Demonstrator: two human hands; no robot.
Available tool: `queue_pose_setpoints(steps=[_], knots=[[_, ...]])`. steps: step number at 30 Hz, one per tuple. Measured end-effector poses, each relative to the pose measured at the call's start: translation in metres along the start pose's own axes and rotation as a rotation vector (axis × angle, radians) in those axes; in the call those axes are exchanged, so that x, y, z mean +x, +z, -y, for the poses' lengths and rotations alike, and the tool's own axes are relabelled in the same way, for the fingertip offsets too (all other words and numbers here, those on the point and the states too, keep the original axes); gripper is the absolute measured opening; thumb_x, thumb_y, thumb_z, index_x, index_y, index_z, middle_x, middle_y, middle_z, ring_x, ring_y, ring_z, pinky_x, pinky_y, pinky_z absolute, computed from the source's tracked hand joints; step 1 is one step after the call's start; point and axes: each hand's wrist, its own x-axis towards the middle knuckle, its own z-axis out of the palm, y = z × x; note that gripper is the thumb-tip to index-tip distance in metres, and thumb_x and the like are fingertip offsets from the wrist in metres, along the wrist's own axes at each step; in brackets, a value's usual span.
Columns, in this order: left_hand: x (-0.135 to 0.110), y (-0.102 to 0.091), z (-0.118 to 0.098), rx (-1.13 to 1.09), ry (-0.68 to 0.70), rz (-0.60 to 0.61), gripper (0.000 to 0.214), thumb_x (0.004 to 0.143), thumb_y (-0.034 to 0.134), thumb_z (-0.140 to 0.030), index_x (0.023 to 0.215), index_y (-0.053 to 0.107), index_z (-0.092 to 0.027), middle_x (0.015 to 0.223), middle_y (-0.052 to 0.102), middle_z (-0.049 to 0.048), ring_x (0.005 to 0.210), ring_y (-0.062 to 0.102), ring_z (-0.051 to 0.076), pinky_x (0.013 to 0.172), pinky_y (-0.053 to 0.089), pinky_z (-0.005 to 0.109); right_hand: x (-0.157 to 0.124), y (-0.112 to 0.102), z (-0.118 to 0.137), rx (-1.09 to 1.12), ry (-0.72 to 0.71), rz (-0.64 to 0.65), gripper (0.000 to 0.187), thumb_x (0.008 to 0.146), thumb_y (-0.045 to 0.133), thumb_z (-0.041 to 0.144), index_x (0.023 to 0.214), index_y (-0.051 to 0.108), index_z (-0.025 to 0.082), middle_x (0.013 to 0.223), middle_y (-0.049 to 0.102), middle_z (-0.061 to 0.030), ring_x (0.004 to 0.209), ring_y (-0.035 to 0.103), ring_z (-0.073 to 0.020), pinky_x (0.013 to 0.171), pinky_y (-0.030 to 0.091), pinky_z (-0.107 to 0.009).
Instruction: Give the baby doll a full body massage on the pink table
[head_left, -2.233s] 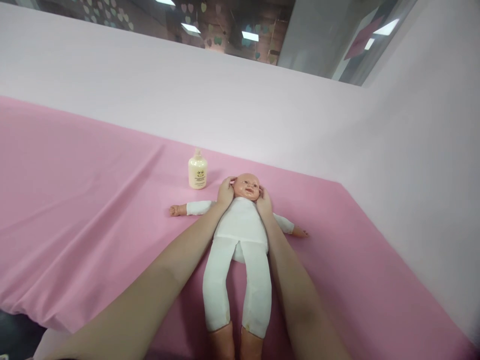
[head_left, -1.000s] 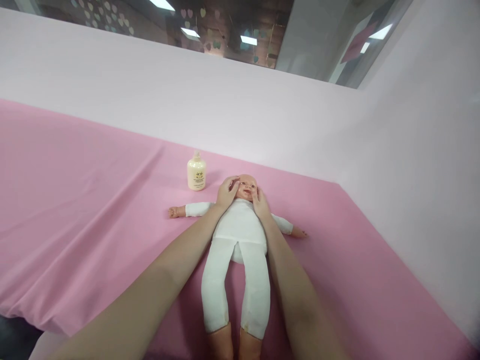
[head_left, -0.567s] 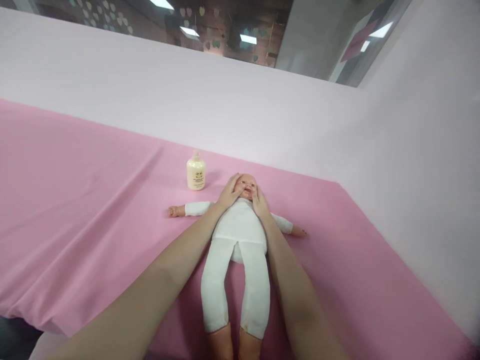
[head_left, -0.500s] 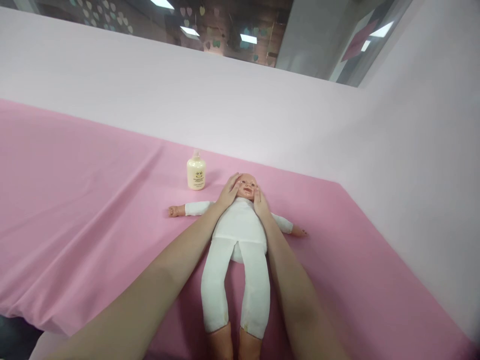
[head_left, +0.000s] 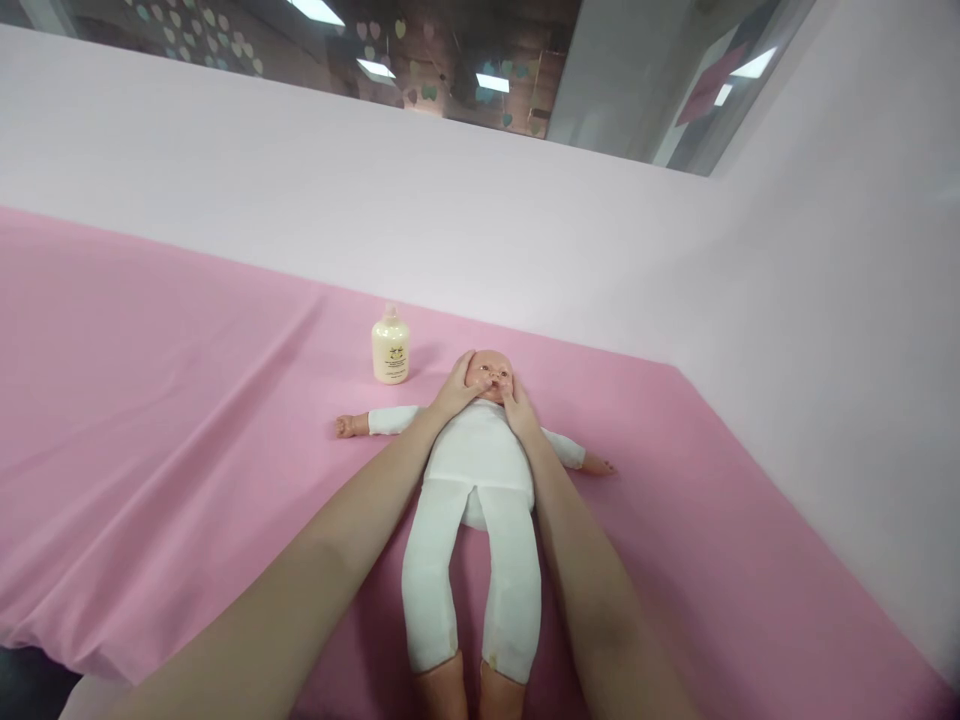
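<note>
A baby doll (head_left: 480,470) in white clothes lies on its back on the pink sheet (head_left: 165,400), arms spread, feet toward me. My left hand (head_left: 455,385) cups the left side of its head, the thumb on the cheek near the mouth. My right hand (head_left: 514,408) rests against the other side, its thumb also on the lower face. Both hands touch the doll's head (head_left: 490,367) with fingers spread; neither grips anything.
A small cream lotion bottle (head_left: 391,346) stands upright on the sheet just left of the doll's head. Pale pink walls (head_left: 450,220) close in behind and to the right. The sheet's front-left edge drops off near the bottom left corner.
My thumbs have slid inward from the doll's ears and cheeks toward its mouth. The doll and bottle have stayed where they were.
</note>
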Motion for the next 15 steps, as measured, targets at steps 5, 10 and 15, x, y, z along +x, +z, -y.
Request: queue_pose_setpoints(steps=[5, 10, 15], knots=[[0.000, -0.003, -0.002, -0.046, -0.047, 0.029, 0.094, 0.091, 0.082, -0.042, 0.172, 0.041, -0.016, 0.179, 0.043, 0.0202, 0.171, 0.035, 0.035, 0.142, 0.025, 0.047, -0.003, 0.001, 0.004, 0.075, -0.012, 0.089, 0.106, 0.086, 0.083, 0.066, 0.172, 0.044, 0.018, 0.175, 0.053, -0.0169, 0.164, 0.050, -0.0335, 0.139, 0.034, -0.048], [0.000, -0.004, 0.002, -0.122, -0.081, 0.045, 0.091, 0.096, 0.075, -0.050, 0.174, 0.040, -0.020, 0.181, 0.042, 0.0149, 0.172, 0.032, 0.033, 0.141, 0.027, 0.044, -0.001, 0.001, 0.005, 0.141, 0.030, 0.112, 0.135, 0.071, 0.098, 0.059, 0.180, 0.028, 0.020, 0.180, 0.044, -0.0173, 0.167, 0.046, -0.0367, 0.139, 0.037, -0.050], [0.002, -0.004, 0.014, -0.253, -0.090, 0.099, 0.100, 0.090, 0.082, -0.055, 0.176, 0.039, -0.028, 0.184, 0.038, 0.0107, 0.171, 0.036, 0.034, 0.139, 0.033, 0.046, -0.001, 0.000, 0.004, 0.114, 0.099, 0.121, 0.154, 0.063, 0.104, 0.050, 0.184, 0.013, 0.019, 0.179, 0.045, -0.0181, 0.165, 0.049, -0.0381, 0.138, 0.039, -0.053]])
